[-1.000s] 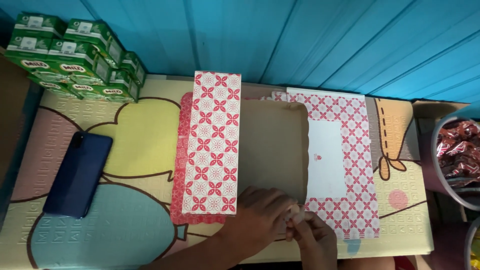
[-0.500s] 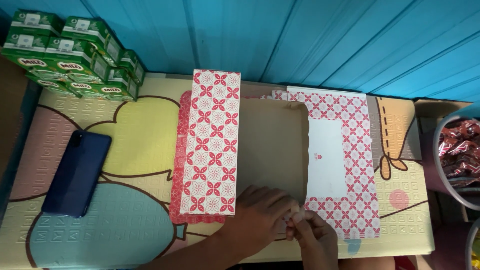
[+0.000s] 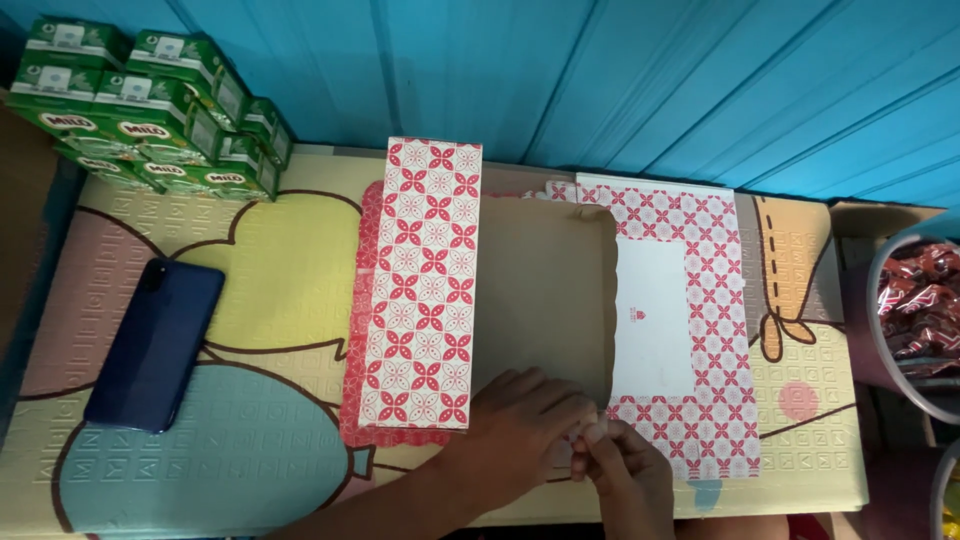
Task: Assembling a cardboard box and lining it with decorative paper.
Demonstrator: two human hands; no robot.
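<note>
Two bare hands work at the near edge of the cartoon-printed foam play mat (image 3: 290,290), both on the near end of a flat, unfolded cardboard box blank, red-and-white patterned outside and plain brown inside (image 3: 540,300). The left hand (image 3: 525,430) lies palm-down with fingers spread over the brown panel, pressing it flat. The right hand (image 3: 625,470) has its grip pressed together, fingertips pinching a small bit at the blank's near edge, just beside the left hand's fingertips; what exactly it pinches is too small to tell. Compared with the pictures a second and half a second ago, almost nothing differs: both hands stay at the same spot on the near edge and the blank has not shifted, so the work in hand looks, by my judgement, like a fiddly small fold or tab that is taking a while.

Further in, one long patterned side panel (image 3: 425,280) is folded over the brown inside, and a white window panel (image 3: 650,310) shows toward the right. At the left side of the mat lies a dark blue smartphone (image 3: 155,345). A round container of red-wrapped sweets (image 3: 920,310) stands off the right edge. At the far left corner, against the blue wooden wall (image 3: 600,80), green drink cartons (image 3: 150,105) are stacked.
</note>
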